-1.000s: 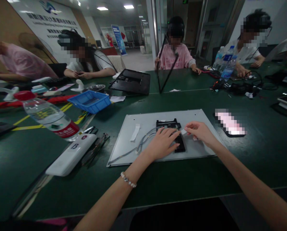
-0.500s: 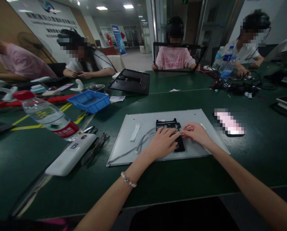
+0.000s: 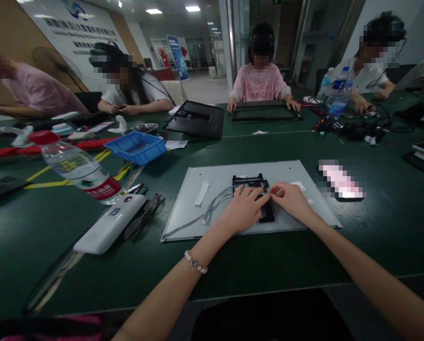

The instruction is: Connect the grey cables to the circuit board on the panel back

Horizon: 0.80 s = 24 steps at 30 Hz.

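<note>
A pale grey metal panel [image 3: 183, 199] lies flat on the table before me. Near its middle sits a black plastic frame-like part [image 3: 268, 214], partly covered by my hands. My left hand [image 3: 245, 203] rests over it, palm down with fingers spread. At the part's right side, my right hand [image 3: 289, 199] is closed in a pinch; whatever is between the fingertips is too small to make out. Grey cables [image 3: 212, 202] run from the part to the panel's lower left corner. A white tape strip [image 3: 201, 193] is on the panel's left.
To the left are a tilted water bottle [image 3: 87, 175], a white power bank [image 3: 110, 225], glasses [image 3: 144, 215] and a blue tray [image 3: 136, 148]. A phone [image 3: 340, 180] lies on the right. Across the table, a person holds a black frame [image 3: 267, 118] beside a black panel [image 3: 198, 121].
The person opposite has lowered the black frame from upright onto the table. My right hand has shifted very slightly at the part; my left hand stays over it.
</note>
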{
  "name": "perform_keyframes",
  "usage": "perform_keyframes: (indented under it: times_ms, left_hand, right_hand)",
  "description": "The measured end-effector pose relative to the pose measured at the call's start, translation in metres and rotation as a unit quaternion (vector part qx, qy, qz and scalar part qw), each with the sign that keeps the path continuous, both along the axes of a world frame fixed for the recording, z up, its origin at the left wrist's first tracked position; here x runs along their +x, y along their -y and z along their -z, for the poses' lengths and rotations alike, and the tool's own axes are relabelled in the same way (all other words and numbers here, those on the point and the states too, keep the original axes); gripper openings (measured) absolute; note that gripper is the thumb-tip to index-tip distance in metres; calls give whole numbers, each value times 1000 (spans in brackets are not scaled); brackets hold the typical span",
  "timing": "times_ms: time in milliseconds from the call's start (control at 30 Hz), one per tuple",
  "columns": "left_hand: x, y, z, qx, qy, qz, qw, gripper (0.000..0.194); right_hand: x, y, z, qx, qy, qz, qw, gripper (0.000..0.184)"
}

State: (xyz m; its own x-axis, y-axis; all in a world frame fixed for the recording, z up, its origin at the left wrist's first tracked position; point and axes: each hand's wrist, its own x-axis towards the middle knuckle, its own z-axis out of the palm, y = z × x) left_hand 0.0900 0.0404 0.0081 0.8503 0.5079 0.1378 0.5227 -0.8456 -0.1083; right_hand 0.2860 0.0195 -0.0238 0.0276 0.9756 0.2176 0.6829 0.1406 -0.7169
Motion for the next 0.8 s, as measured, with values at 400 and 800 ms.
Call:
perform_keyframes:
  times_ms: [400,800]
  left_hand:
    - [-6,-4,-6,-45,52,6,998,51]
    - [-118,-104,-8,-125,222,-182,950,46]
  right_hand:
    - [4,-1,6,36,18,-16,999,7]
    - [11,0,-3,69,-1,15,997,16]
